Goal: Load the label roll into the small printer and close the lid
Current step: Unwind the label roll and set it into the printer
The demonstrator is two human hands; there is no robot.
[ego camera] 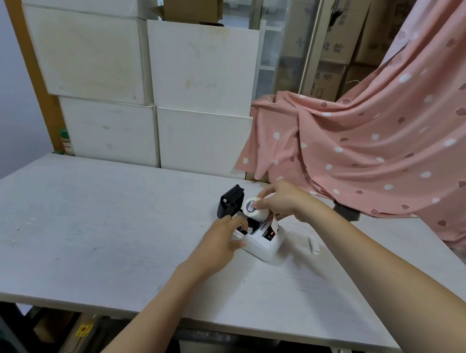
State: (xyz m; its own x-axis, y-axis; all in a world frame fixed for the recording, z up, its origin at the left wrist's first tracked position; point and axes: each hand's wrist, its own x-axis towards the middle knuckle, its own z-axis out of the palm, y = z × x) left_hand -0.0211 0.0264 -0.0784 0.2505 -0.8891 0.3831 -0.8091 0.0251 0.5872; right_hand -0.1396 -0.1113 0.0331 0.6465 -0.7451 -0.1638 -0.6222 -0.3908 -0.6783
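A small white printer [265, 245] sits on the grey table [101, 233], right of the middle. Its black lid [230, 204] stands swung open at the far left end. My right hand [282, 198] holds a white label roll [255, 210] by its ends, just above the printer's open compartment. My left hand [222, 239] rests against the printer's near left side, thumb and fingers gripping its body. The inside of the compartment is mostly hidden by my hands and the roll.
A small white stick-shaped piece [314, 246] lies on the table right of the printer. Pink patterned cloth [377, 141] drapes over the table's back right. White boxes [154, 93] are stacked behind the far edge.
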